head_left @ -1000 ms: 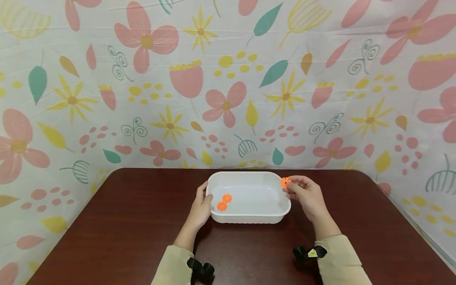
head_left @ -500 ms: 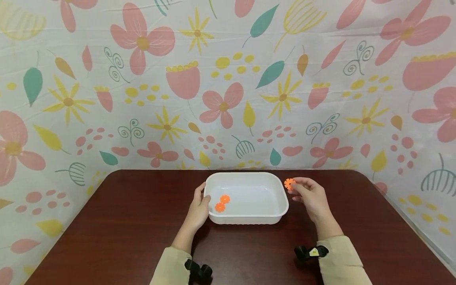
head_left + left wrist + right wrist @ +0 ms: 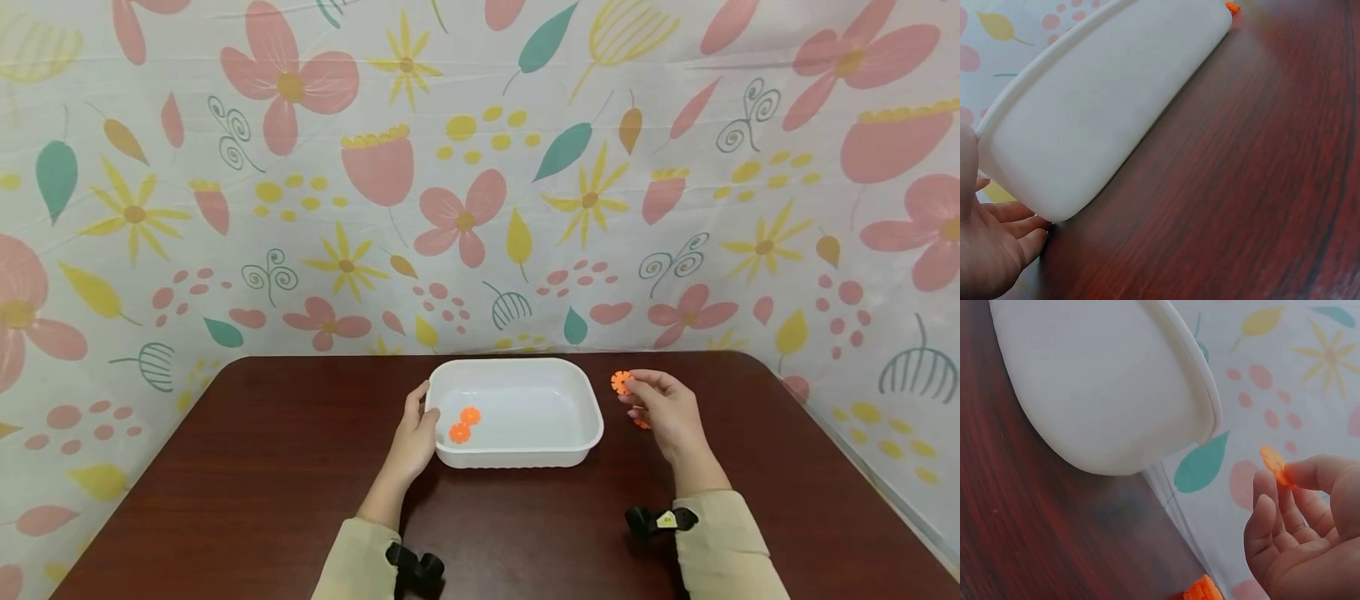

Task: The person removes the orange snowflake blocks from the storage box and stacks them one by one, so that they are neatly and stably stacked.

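A white rectangular tray lies on the table, with two notched orange flower-shaped discs on its floor at the left. My left hand grips the tray's left end, thumb over the rim and fingers along the outer wall. Just right of the tray, my right hand pinches another orange disc between thumb and fingers. The right wrist view shows this disc edge-on, above the loosely bent other fingers. Below that hand, more orange on the table peeks out, mostly hidden by the hand.
The dark red-brown table has rounded far corners. A white cloth printed with flowers and leaves hangs behind it. In the right wrist view, an orange clump sits at the bottom edge, near the table's border.
My right hand has moved right with its orange disc, from over the tray's right rim to beside it. Orange now shows beneath that hand. The left hand keeps its grip on the tray.
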### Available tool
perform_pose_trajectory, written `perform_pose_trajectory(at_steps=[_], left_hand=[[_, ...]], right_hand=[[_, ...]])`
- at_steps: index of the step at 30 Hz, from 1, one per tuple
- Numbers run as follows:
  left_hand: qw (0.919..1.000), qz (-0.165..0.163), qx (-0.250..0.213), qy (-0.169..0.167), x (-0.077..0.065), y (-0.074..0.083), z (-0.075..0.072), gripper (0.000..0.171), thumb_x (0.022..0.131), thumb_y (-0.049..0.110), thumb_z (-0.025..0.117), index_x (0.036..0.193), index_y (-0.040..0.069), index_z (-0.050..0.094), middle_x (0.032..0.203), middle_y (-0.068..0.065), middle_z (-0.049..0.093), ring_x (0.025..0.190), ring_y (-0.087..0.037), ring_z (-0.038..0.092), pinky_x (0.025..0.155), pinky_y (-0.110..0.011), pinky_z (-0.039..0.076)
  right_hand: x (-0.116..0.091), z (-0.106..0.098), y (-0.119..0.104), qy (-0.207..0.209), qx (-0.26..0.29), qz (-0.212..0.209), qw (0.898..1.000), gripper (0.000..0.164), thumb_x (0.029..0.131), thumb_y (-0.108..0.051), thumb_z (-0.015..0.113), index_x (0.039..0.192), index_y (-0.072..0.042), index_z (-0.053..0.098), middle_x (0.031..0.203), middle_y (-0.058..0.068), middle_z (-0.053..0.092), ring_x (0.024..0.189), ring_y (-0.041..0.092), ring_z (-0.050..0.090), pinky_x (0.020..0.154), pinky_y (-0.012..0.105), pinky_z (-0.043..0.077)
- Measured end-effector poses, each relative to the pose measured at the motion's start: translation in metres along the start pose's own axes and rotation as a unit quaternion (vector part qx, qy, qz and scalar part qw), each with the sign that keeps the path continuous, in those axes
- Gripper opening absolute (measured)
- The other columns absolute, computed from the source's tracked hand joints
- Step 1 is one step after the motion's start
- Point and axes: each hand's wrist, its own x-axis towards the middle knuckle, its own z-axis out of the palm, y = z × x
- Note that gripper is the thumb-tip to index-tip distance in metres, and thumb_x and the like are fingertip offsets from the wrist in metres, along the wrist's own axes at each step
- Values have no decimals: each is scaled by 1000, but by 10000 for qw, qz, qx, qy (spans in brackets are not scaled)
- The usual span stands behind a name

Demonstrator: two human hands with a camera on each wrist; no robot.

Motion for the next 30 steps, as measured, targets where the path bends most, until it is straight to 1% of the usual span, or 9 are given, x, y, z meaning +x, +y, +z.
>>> perform_pose_trajectory(at_steps=[7,14,17,23,30], left_hand=[[10000,17,12,14,0,0,0,51,99,21,36,149,19,24,142,-21,42,127,-35,46,102,-52,39],[10000,-12,-48,-11,1,0,0,51,99,21,36,149,19,24,142,-21,42,126,-35,47,101,-51,40],[10000,-8,2,-12,0,0,0,51,99,20,36,149,18,24,140,-21,43,124,-35,48,100,-51,41],[10000,-68,6,-9,0,2,0,51,99,22,37,149,20,23,138,-19,45,122,-33,49,100,-50,41],[10000,-4,30,-55,-1,2,-1,51,100,21,36,149,17,22,138,-20,44,122,-34,49,99,-50,42]], right_hand=[[1,-8,1,79,172,105,9998,20,90,-23,65,106,-13,59,83,-12,64,72,4,65,65,21,55],[1,-16,2,77,350,100,9993,15,90,-21,65,103,-15,61,83,-12,64,72,4,67,66,22,55],[1,-19,3,56,411,139,9990,15,90,-21,65,103,-15,61,83,-11,65,73,5,67,66,22,55],[2,-25,6,88,417,169,9990,15,90,-21,64,104,-15,62,83,-11,64,73,5,67,66,22,55],[3,-31,9,83,428,164,9989,14,91,-19,64,103,-14,60,83,-10,65,73,5,67,66,22,55]])
